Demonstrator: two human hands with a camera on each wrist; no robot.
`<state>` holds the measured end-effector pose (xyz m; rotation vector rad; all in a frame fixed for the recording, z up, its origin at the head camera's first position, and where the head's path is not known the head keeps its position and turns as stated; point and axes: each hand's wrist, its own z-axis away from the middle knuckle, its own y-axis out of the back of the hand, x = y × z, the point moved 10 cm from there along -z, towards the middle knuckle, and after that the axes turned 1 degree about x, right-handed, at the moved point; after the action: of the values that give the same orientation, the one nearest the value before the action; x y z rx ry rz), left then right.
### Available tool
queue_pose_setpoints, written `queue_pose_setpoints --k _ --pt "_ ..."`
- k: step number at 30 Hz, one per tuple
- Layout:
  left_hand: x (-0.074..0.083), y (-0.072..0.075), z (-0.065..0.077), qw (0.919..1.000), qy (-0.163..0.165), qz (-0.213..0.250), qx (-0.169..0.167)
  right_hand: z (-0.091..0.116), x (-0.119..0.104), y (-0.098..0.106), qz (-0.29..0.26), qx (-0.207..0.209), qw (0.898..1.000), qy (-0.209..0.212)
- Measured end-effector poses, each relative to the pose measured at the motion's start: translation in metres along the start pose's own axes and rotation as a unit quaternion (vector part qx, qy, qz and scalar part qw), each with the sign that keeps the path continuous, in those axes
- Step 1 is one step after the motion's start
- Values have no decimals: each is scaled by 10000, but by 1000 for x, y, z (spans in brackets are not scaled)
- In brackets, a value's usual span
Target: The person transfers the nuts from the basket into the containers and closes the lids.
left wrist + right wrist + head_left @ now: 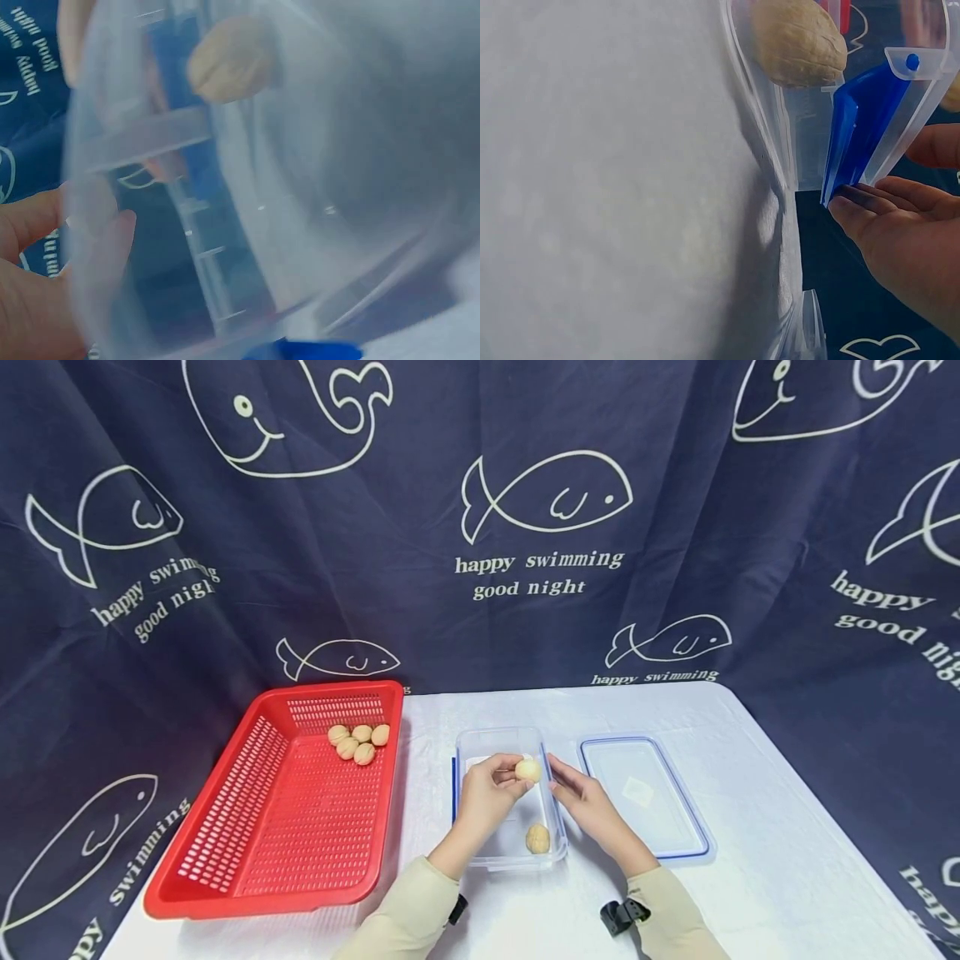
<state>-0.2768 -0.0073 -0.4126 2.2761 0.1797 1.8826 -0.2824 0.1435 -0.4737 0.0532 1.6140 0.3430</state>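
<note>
My left hand (483, 795) pinches a walnut (528, 770) between thumb and fingers, over the clear plastic box (517, 863). Inside the box, near its front right corner, lies another walnut (537, 839); the right wrist view shows this walnut (801, 43) through the clear wall. My right hand (588, 808) is at the box's right side, fingers extended. In the right wrist view its fingertips meet the lower end of a blue side latch (861, 124), which hangs down. The left wrist view is blurred and shows part of my left hand (37, 277) behind the box wall.
A red plastic basket (315, 897) stands to the left, with several walnuts (347, 747) gathered in its far right corner. Right of the box, a clear lid with a blue seal (667, 802) lies flat on the white-covered table (780, 860). A dark printed curtain hangs behind.
</note>
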Motion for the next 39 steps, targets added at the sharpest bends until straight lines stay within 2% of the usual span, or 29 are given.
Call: queue_pose_setpoints --k 10,17,24,29,34,39 --pt "-30 -14 1 9991 129 -382 -131 1 -1 1 6 -5 10000 63" --pt "-40 -21 1 9964 129 -750 -378 1 -2 1 56 27 9999 85" --pt "-51 -28 0 9942 291 -823 -627 1 -1 1 110 60 9999 40" --pt "-54 -33 1 9909 296 -1017 -832 1 -1 1 52 43 10000 -12" --pt "-52 -37 3 9858 148 -1279 -1075 1 -1 1 39 21 10000 -3" --pt "-51 -38 3 9817 72 -1544 -1111 0 0 1 26 15 10000 6"
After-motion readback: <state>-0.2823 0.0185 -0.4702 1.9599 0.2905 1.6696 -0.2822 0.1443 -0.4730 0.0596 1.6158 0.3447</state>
